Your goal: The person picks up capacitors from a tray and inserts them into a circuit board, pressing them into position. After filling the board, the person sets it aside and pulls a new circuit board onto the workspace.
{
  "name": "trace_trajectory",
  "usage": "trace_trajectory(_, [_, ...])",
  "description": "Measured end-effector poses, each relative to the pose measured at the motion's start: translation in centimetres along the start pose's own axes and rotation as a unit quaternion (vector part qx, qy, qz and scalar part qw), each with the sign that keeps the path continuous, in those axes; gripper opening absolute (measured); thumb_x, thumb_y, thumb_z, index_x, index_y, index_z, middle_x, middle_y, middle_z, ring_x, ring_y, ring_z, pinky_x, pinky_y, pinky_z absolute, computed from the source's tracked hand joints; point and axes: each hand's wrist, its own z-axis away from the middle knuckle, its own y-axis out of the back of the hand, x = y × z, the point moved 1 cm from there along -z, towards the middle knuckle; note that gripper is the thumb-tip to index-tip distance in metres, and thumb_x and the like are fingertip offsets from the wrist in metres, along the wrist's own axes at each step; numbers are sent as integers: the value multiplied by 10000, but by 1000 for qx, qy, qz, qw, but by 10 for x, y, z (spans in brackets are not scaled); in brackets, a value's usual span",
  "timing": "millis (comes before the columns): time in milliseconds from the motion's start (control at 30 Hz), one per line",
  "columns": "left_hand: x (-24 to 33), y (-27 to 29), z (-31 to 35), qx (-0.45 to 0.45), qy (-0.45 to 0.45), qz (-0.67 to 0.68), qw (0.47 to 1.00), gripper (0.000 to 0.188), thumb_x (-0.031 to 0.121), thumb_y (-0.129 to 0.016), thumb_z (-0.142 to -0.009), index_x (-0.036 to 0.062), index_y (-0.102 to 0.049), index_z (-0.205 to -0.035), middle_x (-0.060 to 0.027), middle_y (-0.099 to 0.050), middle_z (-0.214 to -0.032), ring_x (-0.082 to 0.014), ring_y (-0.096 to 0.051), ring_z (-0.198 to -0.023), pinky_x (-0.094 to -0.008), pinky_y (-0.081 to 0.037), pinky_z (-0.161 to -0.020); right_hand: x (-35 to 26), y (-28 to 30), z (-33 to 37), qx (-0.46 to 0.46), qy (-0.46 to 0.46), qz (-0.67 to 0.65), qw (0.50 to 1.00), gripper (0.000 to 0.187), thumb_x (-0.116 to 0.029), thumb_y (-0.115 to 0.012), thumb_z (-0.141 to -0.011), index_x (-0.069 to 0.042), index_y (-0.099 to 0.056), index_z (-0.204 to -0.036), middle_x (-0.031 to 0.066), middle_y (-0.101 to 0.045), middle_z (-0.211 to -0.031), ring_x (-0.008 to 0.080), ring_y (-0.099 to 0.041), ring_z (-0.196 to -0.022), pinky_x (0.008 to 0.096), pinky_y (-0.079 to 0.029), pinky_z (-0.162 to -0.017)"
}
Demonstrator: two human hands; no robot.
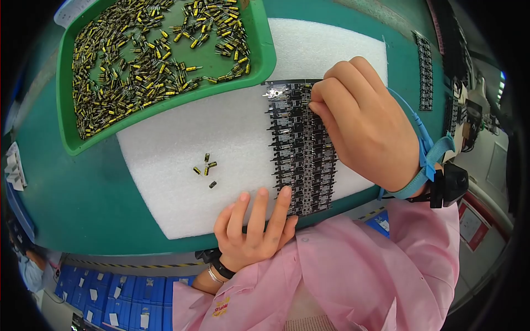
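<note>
a: where is the right hand (367, 121)?

b: over the top end of the black circuit board panel (301, 151), fingers bunched tight, tips pinched together on the panel's upper edge. whether a part sits between the tips, cannot tell. blue wrist strap (428, 160) on that wrist, with a cord.

a: left hand (254, 229)?

b: at the near edge of the white foam sheet (182, 171). fingers spread and flat, holding nothing; index tip touches the panel's lower left corner, the others press the foam beside it.

a: the panel's place?

b: lies flat on the right part of the foam sheet, running from its far edge to its near edge. the sheet rests on the green bench mat (83, 204).

a: loose parts?

b: four small yellow-and-black capacitors (205, 168) lie on the foam, left of the panel, apart from both hands. green tray (66, 110) at the far left corner, heaped with the same kind, overlapping the foam's far edge.

a: anything else?

b: more dark panels (425, 71) by the right edge of the mat.
</note>
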Motion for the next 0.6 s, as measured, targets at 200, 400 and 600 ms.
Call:
trace_trajectory(200, [-5,-1,1,1,-2,5,1000,368,437,-483,-924,251,-700,-1156,-26,-585,-1213,-224,-494,-1121,-339,-413,-886,-5,1,-7,-26,14,44,999,171,59,-661,-732,23,-548,-855,112,-504,-829,283,-488,-775,362,-438,-662])
trace_trajectory(400, [-1,0,1,2,0,0,1000,371,437,-482,-924,252,-697,-1163,-21,-589,-1208,-219,-496,-1117,-335,-411,-887,-5,4,-8,-21,22,40,999,180,59,-667,-730,19,-553,-865,112,-509,-832,282,-498,-770,358,-438,-655])
trace_trajectory(600, [0,0,1,0,-2,-1,1000,371,436,-480,-923,251,-697,-1160,-15,-597,-1185,-213,-497,-1106,-333,-411,-883,-3,1,-3,29,15,2,999,186,65,-667,-730,15,-557,-872,115,-517,-840,284,-508,-761,357,-434,-650])
